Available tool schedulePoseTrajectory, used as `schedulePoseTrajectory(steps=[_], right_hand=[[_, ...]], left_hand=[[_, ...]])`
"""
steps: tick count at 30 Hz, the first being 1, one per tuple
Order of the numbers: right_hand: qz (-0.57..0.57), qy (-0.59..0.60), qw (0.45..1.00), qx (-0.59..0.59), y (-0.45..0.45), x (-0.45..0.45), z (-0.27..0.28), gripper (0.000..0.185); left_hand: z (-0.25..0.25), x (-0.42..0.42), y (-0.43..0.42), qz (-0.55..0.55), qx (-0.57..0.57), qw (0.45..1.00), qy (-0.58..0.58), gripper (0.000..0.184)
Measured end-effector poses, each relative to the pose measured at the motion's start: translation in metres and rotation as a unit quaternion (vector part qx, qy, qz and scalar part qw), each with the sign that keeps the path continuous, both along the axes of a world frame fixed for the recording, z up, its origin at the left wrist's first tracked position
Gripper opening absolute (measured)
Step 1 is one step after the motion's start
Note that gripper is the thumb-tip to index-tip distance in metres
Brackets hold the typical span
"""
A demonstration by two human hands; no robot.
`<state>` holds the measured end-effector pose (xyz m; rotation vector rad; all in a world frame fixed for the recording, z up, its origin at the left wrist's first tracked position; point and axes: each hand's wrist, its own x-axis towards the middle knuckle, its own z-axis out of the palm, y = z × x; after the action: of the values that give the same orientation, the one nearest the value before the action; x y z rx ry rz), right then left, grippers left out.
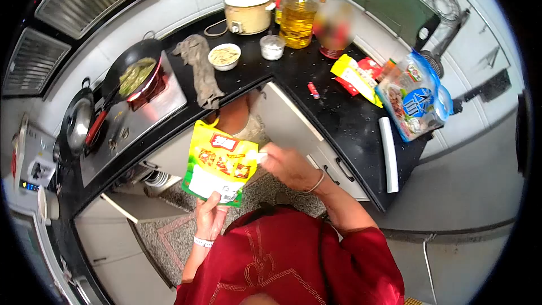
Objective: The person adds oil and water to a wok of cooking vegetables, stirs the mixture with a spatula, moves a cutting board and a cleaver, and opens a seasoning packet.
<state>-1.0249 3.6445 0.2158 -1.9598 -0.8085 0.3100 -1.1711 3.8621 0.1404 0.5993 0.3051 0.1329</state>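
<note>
In front of my red shirt I hold a yellow and green food pouch with food pictures and a barcode on its face. My left hand grips its bottom edge, thumb on the front. At the pouch's right edge, the fingers of my right hand are pinched on a small white piece. Whether that piece belongs to the pouch, I cannot tell. A yellow curved strip shows above the pouch's top.
Greens sit in a wok on the stove, its red handle pointing toward me. A grey cloth, a bowl of pale slices, a tub of white grains, an oil bottle and a blue bag stand on the black counter.
</note>
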Motion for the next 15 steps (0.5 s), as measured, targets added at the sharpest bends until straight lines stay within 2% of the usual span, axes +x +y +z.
schedulePoseTrajectory(steps=[3,4,7,10,13,15], right_hand=[[0.011,-0.157,0.986,0.058,-0.001,-0.002,0.001,0.025],[-0.012,-0.176,0.983,0.058,0.000,0.002,-0.008,0.025],[-0.060,-0.127,0.990,0.029,-0.001,-0.004,-0.012,0.024],[-0.126,0.020,0.985,0.112,0.004,-0.010,-0.018,0.030],[-0.172,0.310,0.918,0.179,0.005,-0.003,-0.033,0.037],[-0.118,0.380,0.893,0.209,-0.006,0.006,-0.027,0.035]], left_hand=[[0.001,0.004,-0.002,-0.022,-0.013,1.000,0.002,0.056],[0.000,0.006,-0.004,-0.020,-0.009,1.000,0.004,0.057],[-0.001,0.014,-0.008,-0.013,0.004,1.000,0.009,0.059],[0.002,0.020,-0.011,-0.020,0.009,1.000,0.013,0.061],[-0.010,0.031,-0.013,-0.010,0.034,0.999,0.008,0.063],[-0.015,0.040,-0.013,-0.041,0.021,0.999,0.003,0.065]])
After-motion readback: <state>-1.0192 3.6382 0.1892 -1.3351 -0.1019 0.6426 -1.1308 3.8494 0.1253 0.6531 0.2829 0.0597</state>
